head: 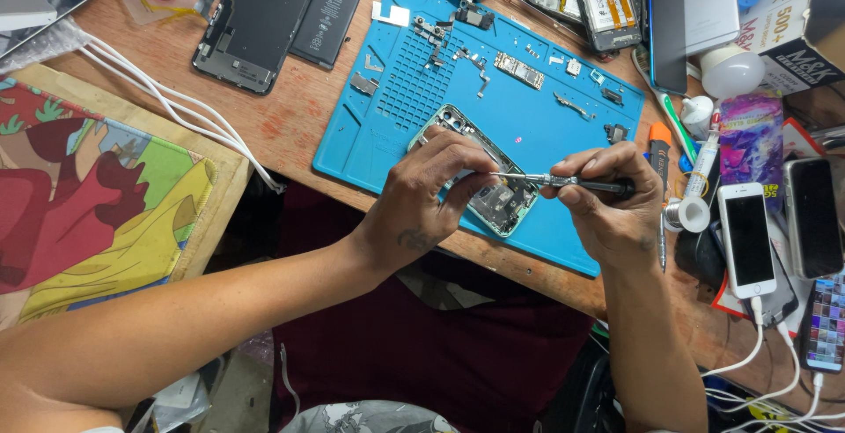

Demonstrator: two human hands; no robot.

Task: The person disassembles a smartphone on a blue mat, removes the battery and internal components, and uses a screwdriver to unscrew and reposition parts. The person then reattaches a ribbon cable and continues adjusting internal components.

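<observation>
Cables [167,103] cross the bench [282,125] at left. Left hand [431,195] presses down on the opened phone [493,191], gripping its frame on the blue mat [528,125]. Right hand [607,200] is clenched round a screwdriver [572,183], tip over the phone. White phone [746,239] lies further right.

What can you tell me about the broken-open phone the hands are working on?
The opened phone lies tilted on the blue mat, back shell up, screen gone. Its silvery frame holds dark and metallic parts, with camera holes at the top corner. The left hand steadies it; the right hand points a thin screwdriver into it.
</observation>
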